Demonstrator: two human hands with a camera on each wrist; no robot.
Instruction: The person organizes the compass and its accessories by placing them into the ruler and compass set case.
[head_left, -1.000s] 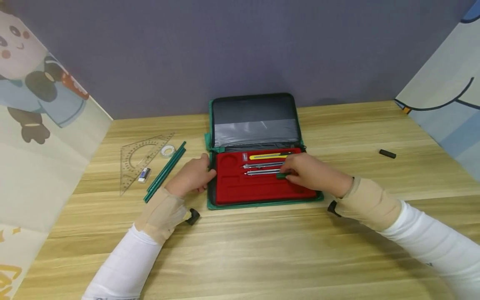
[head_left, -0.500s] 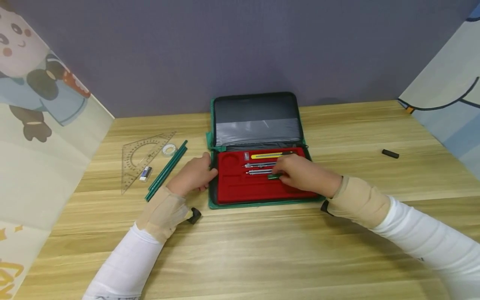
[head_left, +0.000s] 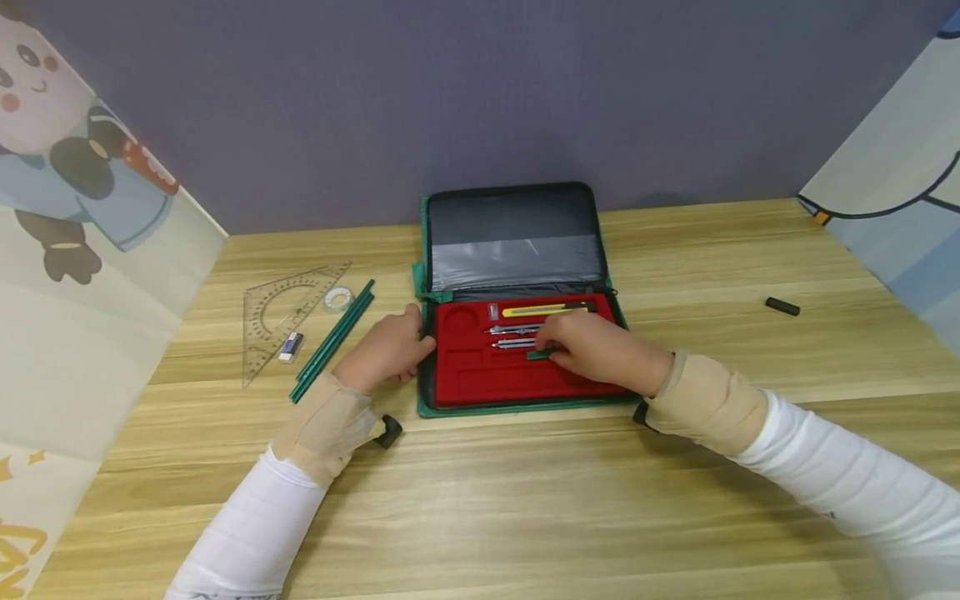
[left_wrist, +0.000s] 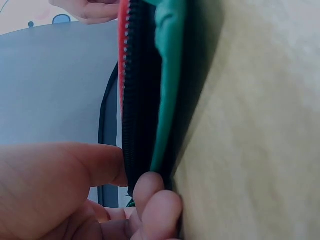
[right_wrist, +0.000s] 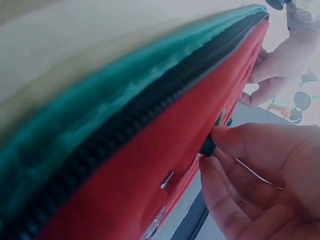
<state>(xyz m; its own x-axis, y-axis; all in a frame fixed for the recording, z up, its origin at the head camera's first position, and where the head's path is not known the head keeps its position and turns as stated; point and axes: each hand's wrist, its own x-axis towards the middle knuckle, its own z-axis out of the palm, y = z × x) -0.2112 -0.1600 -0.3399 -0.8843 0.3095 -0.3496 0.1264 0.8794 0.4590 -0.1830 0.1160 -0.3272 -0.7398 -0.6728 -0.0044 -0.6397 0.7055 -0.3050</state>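
Observation:
An unzipped green case (head_left: 525,408) lies with its lid up, a red tray (head_left: 517,382) in its lower half. My left hand (head_left: 386,350) grips the case's left edge, thumb on the zipper side and fingers at the green rim in the left wrist view. Over the tray, my right hand (head_left: 600,348) pinches a small dark green piece (head_left: 537,355) between thumb and fingers, close to the tray's surface; its right part is hidden by the fingers. Just behind it lie metal compasses (head_left: 513,330), a yellow cutter (head_left: 532,312) and a small sharpener (head_left: 492,312).
Left of the case are green pencils (head_left: 333,342), a clear set square (head_left: 258,333), an eraser (head_left: 291,347) and a white ring-shaped roll (head_left: 338,298). A short black piece (head_left: 782,307) lies at the right. A dark partition (head_left: 495,100) stands behind the table.
My right hand has moved left across the tray with the green piece, uncovering more of the yellow cutter. My left hand has stayed on the case's edge.

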